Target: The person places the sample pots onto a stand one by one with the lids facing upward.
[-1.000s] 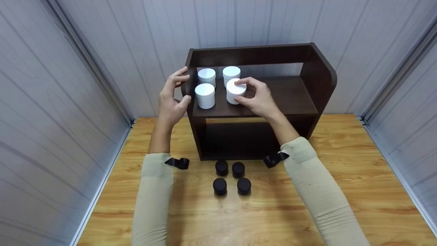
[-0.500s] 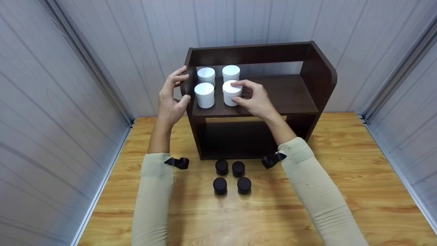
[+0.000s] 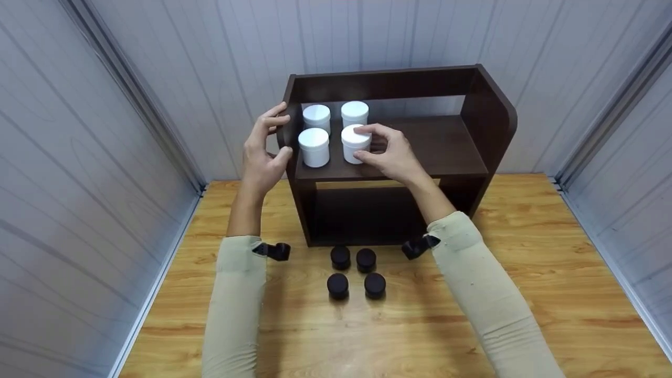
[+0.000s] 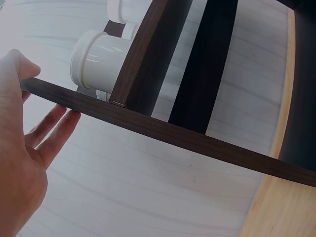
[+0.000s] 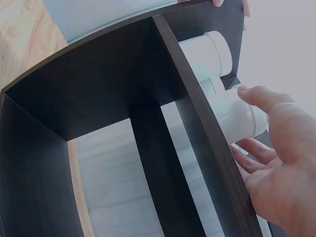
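Head view: right hand (image 3: 397, 158) pinches white jar (image 3: 352, 150), shifted left, seemingly aligned with rear jar (image 3: 355, 111); left hand (image 3: 264, 156) grips shelf (image 3: 446, 144) at left edge.

I see left grip (image 4: 19, 163) at left edge, thumb on one side of dark panel (image 4: 148, 123), fingertips on other. Just beside panel, white jar (image 4: 103, 61) on shelf board (image 4: 144, 52); second jar (image 4: 131, 10) cut off by top edge. White wall (image 4: 128, 192) behind; pale wood surface (image 4: 279, 210) lower right.

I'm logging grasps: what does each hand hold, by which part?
Right hand: front-right lidded white jar, by its sides. Left hand: shelf's left panel, by its front edge.
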Motion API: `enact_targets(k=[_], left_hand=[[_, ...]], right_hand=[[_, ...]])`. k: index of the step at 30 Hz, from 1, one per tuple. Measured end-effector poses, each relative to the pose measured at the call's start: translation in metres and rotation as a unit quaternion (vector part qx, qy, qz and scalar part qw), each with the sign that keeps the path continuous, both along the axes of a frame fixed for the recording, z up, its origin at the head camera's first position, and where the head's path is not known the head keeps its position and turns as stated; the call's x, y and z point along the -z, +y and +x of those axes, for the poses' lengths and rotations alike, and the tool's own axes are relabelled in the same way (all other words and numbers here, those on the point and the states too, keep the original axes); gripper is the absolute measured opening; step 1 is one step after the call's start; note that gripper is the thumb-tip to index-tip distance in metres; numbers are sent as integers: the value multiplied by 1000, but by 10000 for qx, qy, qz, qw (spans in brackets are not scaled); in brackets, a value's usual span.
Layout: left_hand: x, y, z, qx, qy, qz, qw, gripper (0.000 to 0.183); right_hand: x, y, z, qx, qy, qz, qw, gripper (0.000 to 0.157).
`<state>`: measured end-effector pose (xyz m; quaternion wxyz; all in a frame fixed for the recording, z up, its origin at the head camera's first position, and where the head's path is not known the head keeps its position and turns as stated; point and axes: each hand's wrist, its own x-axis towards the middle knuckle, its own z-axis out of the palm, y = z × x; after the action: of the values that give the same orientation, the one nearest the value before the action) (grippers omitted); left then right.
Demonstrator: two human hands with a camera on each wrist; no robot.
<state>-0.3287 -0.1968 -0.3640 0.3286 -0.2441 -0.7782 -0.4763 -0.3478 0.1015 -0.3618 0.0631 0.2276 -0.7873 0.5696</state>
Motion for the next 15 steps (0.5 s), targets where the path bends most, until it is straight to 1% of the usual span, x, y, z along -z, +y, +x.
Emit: enact_targets(k=[8,15], left_hand=[[1,-1,-1,-26,7,-38,10000,52],[1,-1,-2,-35,-13,-29,10000,52]], right_hand=[[-4,5,3,-178,-92,-72,9998,62],[-7,16,11,-235,-196,-42,9995,64]])
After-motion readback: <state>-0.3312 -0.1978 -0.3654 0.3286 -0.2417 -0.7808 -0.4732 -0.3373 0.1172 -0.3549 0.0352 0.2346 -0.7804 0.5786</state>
